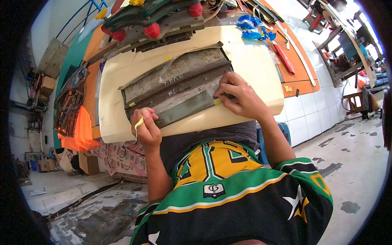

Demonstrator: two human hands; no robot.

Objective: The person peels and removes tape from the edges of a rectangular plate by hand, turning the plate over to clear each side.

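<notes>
A dark, worn, ridged panel (179,83) with white handwritten letters lies on a cream-coloured padded board (118,77). My left hand (146,127) is at the panel's near left corner, fingers closed on a strip of yellow tape (139,123). Over the panel's right end, my right hand (239,97) has its fingers pinched together; a small dark shape shows at the fingertips, too unclear to name. Beside those fingertips, a short piece of yellow tape (217,101) sits on the panel's near edge. Another yellow bit (132,105) is on its left edge.
A heavy green clamp frame with red feet (152,30) stands behind the panel. Crumpled blue plastic (255,27), a red cutter (283,58) and a long white strip (300,59) lie at the right. Orange cloth (79,132) hangs at the left.
</notes>
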